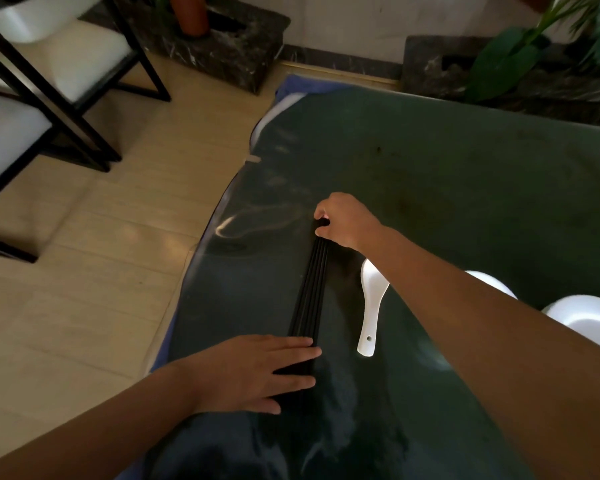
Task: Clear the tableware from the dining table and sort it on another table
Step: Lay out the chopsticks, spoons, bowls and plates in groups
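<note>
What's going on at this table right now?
A person is lining up a bundle of black chopsticks on a dark glass-topped table. The left hand lies flat across the near ends, while the right hand pinches the far ends. A white ceramic spoon lies just right of the bundle, and white dishes sit at the right edge, partly hidden by the right forearm.

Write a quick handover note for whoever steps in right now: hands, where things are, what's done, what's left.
Left hand: flat, open, pressing the near end of the black chopsticks.
Right hand: closed around their far end.
Chopsticks lie bundled on the dark table; white spoon beside them on the right, apart; white bowls at the right edge.
Done: chopsticks gathered.
Left: square them up, sort spoon and bowls.
</note>
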A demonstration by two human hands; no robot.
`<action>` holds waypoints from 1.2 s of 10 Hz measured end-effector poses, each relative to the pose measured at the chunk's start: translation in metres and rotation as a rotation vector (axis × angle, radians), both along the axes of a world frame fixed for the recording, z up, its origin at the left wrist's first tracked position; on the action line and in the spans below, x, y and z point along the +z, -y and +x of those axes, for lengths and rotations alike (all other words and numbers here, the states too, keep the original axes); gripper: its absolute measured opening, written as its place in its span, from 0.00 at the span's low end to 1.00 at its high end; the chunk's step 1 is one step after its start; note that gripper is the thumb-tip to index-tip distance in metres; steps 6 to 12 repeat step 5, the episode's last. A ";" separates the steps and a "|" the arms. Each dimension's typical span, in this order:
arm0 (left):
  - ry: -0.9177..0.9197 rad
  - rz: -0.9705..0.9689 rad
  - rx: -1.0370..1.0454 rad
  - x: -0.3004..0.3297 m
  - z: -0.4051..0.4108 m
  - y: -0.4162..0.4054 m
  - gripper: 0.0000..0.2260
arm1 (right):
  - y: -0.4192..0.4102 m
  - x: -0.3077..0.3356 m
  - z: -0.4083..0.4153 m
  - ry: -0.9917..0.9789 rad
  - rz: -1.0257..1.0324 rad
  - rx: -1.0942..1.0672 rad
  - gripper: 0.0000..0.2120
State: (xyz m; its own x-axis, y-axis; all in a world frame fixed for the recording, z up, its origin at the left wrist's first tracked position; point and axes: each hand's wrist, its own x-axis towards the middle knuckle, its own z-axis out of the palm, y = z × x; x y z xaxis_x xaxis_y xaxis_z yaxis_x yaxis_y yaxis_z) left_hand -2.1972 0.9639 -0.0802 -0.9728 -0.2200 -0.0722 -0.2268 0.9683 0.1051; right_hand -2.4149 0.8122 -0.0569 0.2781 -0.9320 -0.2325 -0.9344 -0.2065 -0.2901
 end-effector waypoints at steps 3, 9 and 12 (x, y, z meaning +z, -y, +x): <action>0.032 0.043 0.031 0.002 -0.006 -0.001 0.21 | -0.003 0.001 0.004 -0.023 -0.015 -0.014 0.15; 0.011 0.087 0.114 0.012 -0.006 -0.012 0.24 | -0.016 0.018 0.000 -0.021 -0.030 -0.034 0.15; 0.011 0.087 0.114 0.012 -0.006 -0.012 0.24 | -0.016 0.018 0.000 -0.021 -0.030 -0.034 0.15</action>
